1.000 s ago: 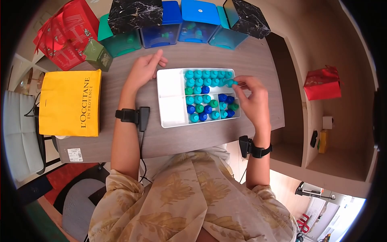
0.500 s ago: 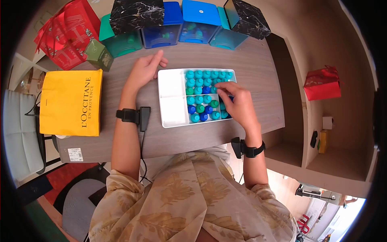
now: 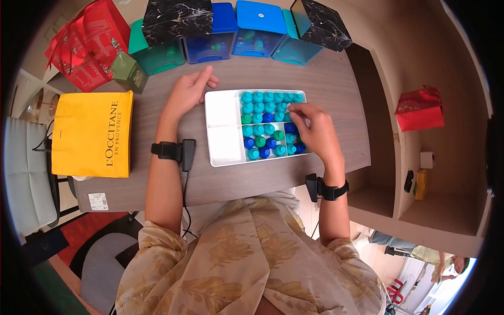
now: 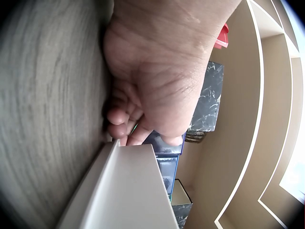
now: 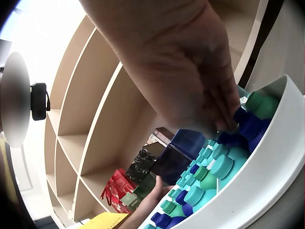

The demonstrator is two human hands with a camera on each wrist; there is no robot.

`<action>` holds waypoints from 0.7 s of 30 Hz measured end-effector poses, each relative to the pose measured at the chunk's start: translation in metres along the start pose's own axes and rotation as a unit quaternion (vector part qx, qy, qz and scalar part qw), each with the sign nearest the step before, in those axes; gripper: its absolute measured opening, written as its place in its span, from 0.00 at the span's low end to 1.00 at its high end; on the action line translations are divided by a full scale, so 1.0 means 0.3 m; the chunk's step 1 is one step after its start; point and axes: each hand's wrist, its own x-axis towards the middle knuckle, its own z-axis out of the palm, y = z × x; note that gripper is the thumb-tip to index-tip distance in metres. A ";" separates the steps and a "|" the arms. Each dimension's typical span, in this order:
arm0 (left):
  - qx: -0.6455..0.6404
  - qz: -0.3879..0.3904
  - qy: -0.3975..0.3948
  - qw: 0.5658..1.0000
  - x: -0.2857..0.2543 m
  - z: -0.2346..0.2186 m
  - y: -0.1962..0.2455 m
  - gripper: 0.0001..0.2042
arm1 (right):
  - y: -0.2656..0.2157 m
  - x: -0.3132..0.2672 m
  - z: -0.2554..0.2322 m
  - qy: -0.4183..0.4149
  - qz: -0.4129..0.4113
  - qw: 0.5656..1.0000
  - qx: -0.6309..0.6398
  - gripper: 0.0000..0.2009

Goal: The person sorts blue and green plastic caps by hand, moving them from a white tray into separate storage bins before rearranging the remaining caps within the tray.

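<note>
A white divided tray (image 3: 223, 107) holds rows of small bottles in teal, green and dark blue. At its upper right compartment, my right hand (image 3: 317, 131) reaches down with thumb and fingertips together, pinching a teal bottle (image 3: 287, 117) at the end of the third row. The right wrist view shows those fingers pointing down among the bottles, partly hiding them; a green bottle (image 5: 262, 105) stands in the near corner. My left hand (image 3: 190, 90) rests on its side on the table by the tray's upper left corner, fingers loosely bent and holding nothing.
Colored bins with translucent fronts, such as a blue bin (image 3: 261, 16), line the back, with black marbled boxes (image 3: 178, 21) on or beside them. A yellow bag (image 3: 89, 136), a red bag (image 3: 89, 47) and a green box (image 3: 128, 72) stand left. Another person (image 3: 428, 257) appears lower right.
The right hand moved left from the tray's right edge with a teal bottle, then slightly back right. More teal bottles show in the third row. The left hand stayed still.
</note>
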 end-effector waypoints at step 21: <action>-0.002 -0.002 -0.001 1.000 0.000 -0.002 0.003 0.28 | 0.084 0.067 -0.002 0.074 -0.023 0.996 -0.053 0.10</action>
